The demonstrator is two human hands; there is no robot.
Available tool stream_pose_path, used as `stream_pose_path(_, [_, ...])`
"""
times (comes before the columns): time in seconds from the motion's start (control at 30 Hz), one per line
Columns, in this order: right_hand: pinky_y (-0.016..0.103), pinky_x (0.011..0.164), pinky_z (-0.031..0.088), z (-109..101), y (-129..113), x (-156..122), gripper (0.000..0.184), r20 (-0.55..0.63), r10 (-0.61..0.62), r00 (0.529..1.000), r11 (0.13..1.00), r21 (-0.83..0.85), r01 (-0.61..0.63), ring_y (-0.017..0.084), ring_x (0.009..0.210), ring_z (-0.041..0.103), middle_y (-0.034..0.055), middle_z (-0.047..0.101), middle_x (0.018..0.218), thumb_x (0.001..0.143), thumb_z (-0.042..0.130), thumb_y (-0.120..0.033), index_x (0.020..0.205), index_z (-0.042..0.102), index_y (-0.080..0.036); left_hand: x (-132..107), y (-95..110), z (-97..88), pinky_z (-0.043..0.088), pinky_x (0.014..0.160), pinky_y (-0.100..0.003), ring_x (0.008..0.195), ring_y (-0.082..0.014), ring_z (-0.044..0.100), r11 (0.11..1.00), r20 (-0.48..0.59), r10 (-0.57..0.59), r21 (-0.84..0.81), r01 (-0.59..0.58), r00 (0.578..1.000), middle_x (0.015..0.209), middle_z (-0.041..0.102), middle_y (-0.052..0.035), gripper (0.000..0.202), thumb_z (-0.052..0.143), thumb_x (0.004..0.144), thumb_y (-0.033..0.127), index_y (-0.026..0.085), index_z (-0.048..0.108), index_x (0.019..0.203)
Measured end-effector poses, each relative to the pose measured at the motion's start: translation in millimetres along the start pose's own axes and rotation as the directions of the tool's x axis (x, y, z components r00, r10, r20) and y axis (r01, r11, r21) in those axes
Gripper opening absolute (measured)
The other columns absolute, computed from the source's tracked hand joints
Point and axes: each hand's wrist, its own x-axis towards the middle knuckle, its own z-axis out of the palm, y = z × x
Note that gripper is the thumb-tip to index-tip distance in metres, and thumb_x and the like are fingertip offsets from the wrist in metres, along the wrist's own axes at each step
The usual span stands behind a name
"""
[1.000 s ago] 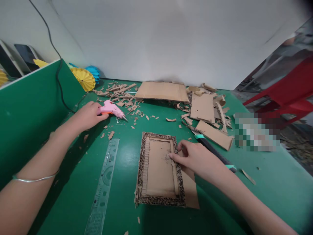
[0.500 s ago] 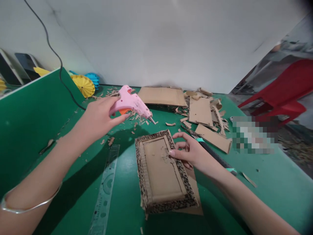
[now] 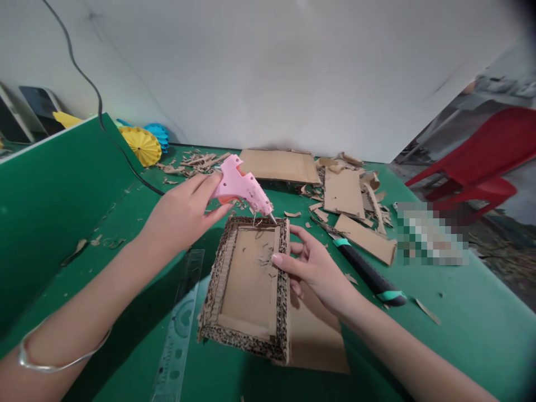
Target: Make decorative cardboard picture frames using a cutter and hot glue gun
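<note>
Moved since a moment ago: we see the cardboard frame (image 3: 247, 285) lifted and tilted up off the table, and the pink glue gun (image 3: 243, 187) brought down so its nozzle now sits at the frame's far right corner.
Head view, hidden or unclear: we cannot make out a pixelated patch (image 3: 431, 234) at the right edge of the table; the clear ruler (image 3: 178, 335) is partly covered by the frame and cut off at the bottom edge.
Left hand: our left hand (image 3: 180, 215) is curled around the glue gun's grip, fingers closed on it, with a thin bangle (image 3: 50, 363) on the wrist.
Right hand: our right hand (image 3: 312, 268) pinches the frame's right rail, thumb on top and fingers spread beneath.
Around: we see a black-handled knife (image 3: 368, 273) just right of that hand, cardboard offcuts (image 3: 347, 192) and scraps beyond, paper fans (image 3: 144, 144) far left, a red chair (image 3: 477, 167) far right.
Frame: we see a brown rectangle, its raised border showing corrugated edges, held above the green table (image 3: 460, 312) with a loose cardboard sheet (image 3: 314, 335) under it.
</note>
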Motion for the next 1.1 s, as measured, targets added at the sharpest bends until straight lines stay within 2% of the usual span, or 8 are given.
stream_pose_path(0.27, [0.015, 0.028, 0.036, 3.6, 0.7, -0.8, 0.053, 0.006, -0.012, 1.000, 0.999, 0.041, 0.012, 0.003, 0.034, 0.046, -0.0027, 0.059, 0.075, 0.072, 0.067, -0.036, 0.114, 0.037, -0.023, -1.4, 2.3, 2.0, 0.047, 0.074, -0.036, 0.091, -0.0262, 0.057, 1.000, 0.000, 0.023, 0.002, -0.023, 1.000, 0.098, 0.059, -0.0144, 0.037, 0.043, 0.087, 0.033, 0.013, 0.045, 0.117])
stream_pose_path(0.57, [0.015, 0.028, 0.036, 2.8, 1.2, -1.8, 0.054, -0.010, -0.014, 1.000, 0.997, 0.078, 0.015, 0.003, 0.034, 0.045, -0.0031, 0.059, 0.073, 0.070, 0.068, -0.039, 0.112, 0.039, -0.022, -1.6, 4.8, -2.0, 0.048, 0.072, -0.035, 0.087, -0.0242, 0.057, 0.995, -0.041, 0.076, 0.072, -0.072, 0.996, 0.093, 0.059, -0.0132, 0.034, 0.038, 0.090, 0.032, 0.013, 0.046, 0.117])
stream_pose_path(0.8, [0.015, 0.028, 0.035, -1.4, -1.7, -3.7, 0.054, -0.028, -0.026, 0.999, 0.995, 0.091, 0.029, 0.003, 0.033, 0.046, -0.0018, 0.061, 0.079, 0.070, 0.068, -0.036, 0.113, 0.038, -0.023, -2.6, 1.8, -4.9, 0.047, 0.074, -0.037, 0.089, -0.0252, 0.056, 0.999, -0.038, 0.030, 0.020, -0.029, 0.999, 0.092, 0.058, -0.0124, 0.032, 0.040, 0.090, 0.030, 0.015, 0.047, 0.117])
stream_pose_path(0.97, [0.015, 0.029, 0.034, -5.4, -3.8, -4.3, 0.053, -0.038, -0.032, 0.999, 0.994, 0.101, 0.035, 0.002, 0.033, 0.045, -0.0002, 0.062, 0.082, 0.071, 0.067, -0.036, 0.114, 0.039, -0.023, -1.5, 0.1, -6.7, 0.046, 0.071, -0.037, 0.084, -0.0247, 0.056, 0.998, -0.038, 0.026, 0.065, -0.023, 0.999, 0.087, 0.057, -0.0114, 0.031, 0.037, 0.091, 0.030, 0.014, 0.047, 0.116])
stream_pose_path(1.1, [0.014, 0.029, 0.033, -8.7, -3.4, -5.5, 0.049, -0.037, -0.056, 0.998, 0.993, 0.107, 0.059, 0.001, 0.033, 0.045, -0.0014, 0.061, 0.079, 0.074, 0.066, -0.033, 0.114, 0.041, -0.023, -1.5, -1.1, -6.7, 0.046, 0.068, -0.033, 0.079, -0.0216, 0.055, 0.984, -0.056, 0.092, 0.161, -0.082, 0.994, 0.084, 0.058, -0.0107, 0.030, 0.038, 0.091, 0.028, 0.012, 0.046, 0.116])
